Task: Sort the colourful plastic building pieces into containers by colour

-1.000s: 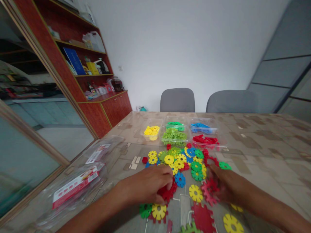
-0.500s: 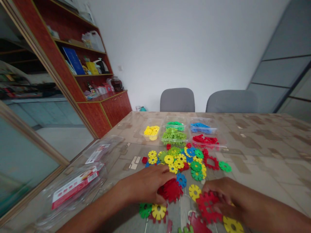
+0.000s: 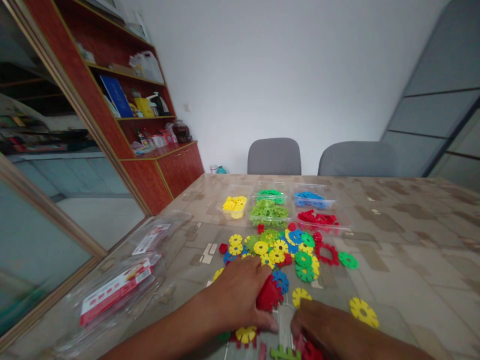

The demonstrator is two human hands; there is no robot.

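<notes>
My left hand [image 3: 238,295] lies over a red toothed plastic building piece [image 3: 269,295], fingers bent round its left side and thumb stretched below. Part of that piece is under the palm. Near the front edge of view my right hand [image 3: 326,322] reaches down, fingers curled onto a red building piece [image 3: 311,351]; its fingertips are partly hidden. Beside it lies a light green notched piece [image 3: 285,353]. A yellow notched disc [image 3: 301,297] sits just above the right hand, and a blue disc [image 3: 280,281] touches the left hand's red piece. Another yellow disc [image 3: 246,334] shows below my left hand.
A mixed pile of discs [image 3: 277,250] spreads across the table's middle. Behind it stand clear plastic boxes of yellow [image 3: 235,206], light green [image 3: 268,212], blue [image 3: 309,199] and red pieces [image 3: 317,220]. Plastic packaging [image 3: 120,290] lies at left. Grey chairs [image 3: 273,156] stand beyond.
My right hand has moved left and down, and the red window-like piece it held is no longer plainly visible. My left hand has shifted slightly right, its thumb now extended. A yellow disc at right is uncovered.
</notes>
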